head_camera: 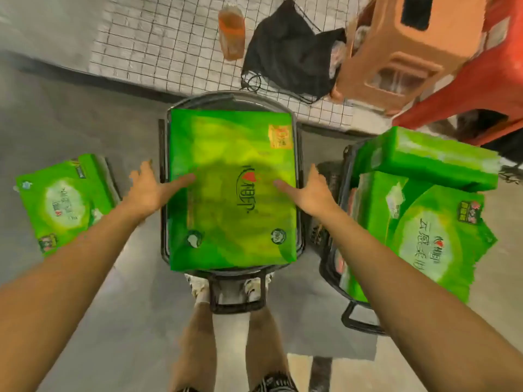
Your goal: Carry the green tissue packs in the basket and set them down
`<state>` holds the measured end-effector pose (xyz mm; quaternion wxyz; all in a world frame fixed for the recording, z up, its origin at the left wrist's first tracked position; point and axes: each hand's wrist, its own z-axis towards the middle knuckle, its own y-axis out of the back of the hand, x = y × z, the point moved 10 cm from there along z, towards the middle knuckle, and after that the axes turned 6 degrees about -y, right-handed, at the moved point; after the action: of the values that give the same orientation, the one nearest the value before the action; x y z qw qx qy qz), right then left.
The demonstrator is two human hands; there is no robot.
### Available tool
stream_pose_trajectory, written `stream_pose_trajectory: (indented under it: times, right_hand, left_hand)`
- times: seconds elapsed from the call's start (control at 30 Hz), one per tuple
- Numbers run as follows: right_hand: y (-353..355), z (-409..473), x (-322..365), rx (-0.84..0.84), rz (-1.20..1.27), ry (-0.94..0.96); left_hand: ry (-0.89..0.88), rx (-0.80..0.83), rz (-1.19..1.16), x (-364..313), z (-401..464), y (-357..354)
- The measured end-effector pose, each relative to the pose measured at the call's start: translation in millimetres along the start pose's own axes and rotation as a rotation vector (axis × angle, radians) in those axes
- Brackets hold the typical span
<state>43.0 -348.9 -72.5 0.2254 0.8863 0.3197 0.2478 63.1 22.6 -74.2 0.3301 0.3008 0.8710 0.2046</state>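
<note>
We saw a big green tissue pack lying flat in a black basket at frame centre, on the floor. Our left hand sat at the pack's left edge, fingers straight and spread, thumb on the top face. Our right hand mirrored it at the right edge, fingers straight, thumb on top too. Both hands were apart and flat against the pack, neither curled around it; whether they pressed or merely touched, we couldn't tell.

Progress, as we judged it: this pack looked seated in its basket, filling it nearly rim to rim. A second black basket at right of frame held several more green packs, heaped and tilted. One smaller green pack lay loose on the floor at left of frame, well apart from the baskets, so that one seemed left to handle.

Upper frame: an orange bottle, a black drawstring bag, an orange plastic stool, a red stool beside it. Our feet stood just below the centre basket.
</note>
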Motion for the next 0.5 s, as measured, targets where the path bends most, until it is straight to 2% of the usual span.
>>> stream_pose_trajectory:
  times: [0.1, 0.23, 0.33, 0.5]
  right_hand:
    - [-13, 27, -8, 0.084, 0.203, -0.124]
    - [-28, 41, -15, 0.204, 0.33, -0.124]
    - [-33, 47, -16, 0.207, 0.416, -0.113]
    - [-41, 62, -20, 0.158, 0.568, -0.084]
  left_hand:
    - [0.045, 0.076, -0.121, 30, 30, -11]
    - [-0.014, 0.152, -0.409, 42, 50, -34]
    - [-0.029, 0.197, -0.526, 38, 48, -42]
    - [-0.038, 0.197, -0.582, 52, 60, -44]
